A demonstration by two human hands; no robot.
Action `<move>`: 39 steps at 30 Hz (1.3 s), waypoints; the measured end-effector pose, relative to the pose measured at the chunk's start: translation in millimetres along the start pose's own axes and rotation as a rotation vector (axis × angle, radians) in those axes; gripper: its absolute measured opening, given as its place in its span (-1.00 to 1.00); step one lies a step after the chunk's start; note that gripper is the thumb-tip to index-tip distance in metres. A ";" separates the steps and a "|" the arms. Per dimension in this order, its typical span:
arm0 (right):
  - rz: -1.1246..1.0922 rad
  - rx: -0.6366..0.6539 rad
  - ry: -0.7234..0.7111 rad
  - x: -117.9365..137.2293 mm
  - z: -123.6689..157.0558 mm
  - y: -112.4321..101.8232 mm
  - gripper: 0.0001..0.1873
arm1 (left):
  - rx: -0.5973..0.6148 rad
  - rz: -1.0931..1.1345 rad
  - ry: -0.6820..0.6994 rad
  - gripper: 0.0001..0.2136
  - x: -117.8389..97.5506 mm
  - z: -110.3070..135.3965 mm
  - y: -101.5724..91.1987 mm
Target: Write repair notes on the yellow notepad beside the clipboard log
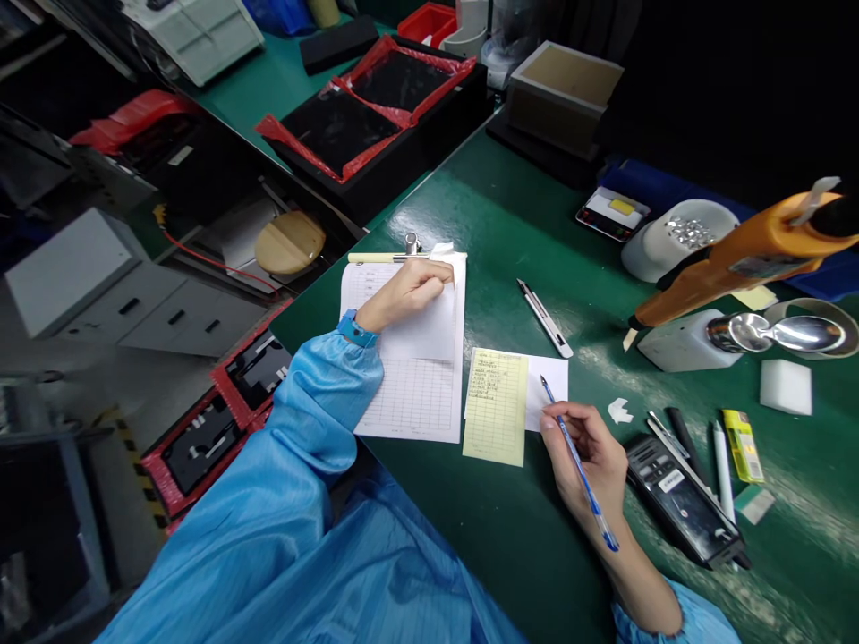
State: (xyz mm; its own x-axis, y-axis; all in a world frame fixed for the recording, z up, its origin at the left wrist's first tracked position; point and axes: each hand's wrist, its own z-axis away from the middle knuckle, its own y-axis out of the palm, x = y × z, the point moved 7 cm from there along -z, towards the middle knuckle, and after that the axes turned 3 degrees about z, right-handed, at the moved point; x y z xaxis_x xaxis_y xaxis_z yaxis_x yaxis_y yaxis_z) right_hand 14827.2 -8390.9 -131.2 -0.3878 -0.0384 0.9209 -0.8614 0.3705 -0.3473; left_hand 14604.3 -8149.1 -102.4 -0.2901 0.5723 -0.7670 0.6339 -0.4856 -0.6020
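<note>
My left hand is closed over the top of a clipboard, its curled fingertips pressed at a loose white slip of paper. Beneath that slip lies a printed form with a table grid. A metal clip sits at the board's top edge. In my right hand is a blue ballpoint pen, its tip pointing up and away. Just left of that hand, a yellow sheet with handwriting partly covers a white paper. A utility knife lies beyond the papers.
On the right lie a black handheld device, a yellow lighter and a white block. An orange electric screwdriver leans over a white bottle. Panels in red wrap rest at the back left.
</note>
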 end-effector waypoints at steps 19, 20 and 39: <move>0.025 0.005 -0.047 -0.6 2.2 0.2 -0.88 | 0.012 0.030 0.007 -0.87 -3.0 -1.1 1.8; 0.028 0.001 -0.056 -0.2 2.4 0.1 -0.89 | 0.014 0.028 0.006 -0.87 -2.9 -1.0 1.9; 0.048 0.028 -0.057 -0.3 2.2 1.0 -0.89 | 0.005 -0.014 0.007 -0.83 -8.7 -1.1 1.3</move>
State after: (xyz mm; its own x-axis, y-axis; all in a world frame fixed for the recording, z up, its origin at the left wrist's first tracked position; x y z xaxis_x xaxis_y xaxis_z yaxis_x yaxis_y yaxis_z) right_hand 14825.8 -8392.5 -132.2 -0.4462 -0.0739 0.8919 -0.8499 0.3470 -0.3965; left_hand 14608.5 -8154.0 -96.2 -0.2936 0.5837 -0.7570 0.6261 -0.4810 -0.6137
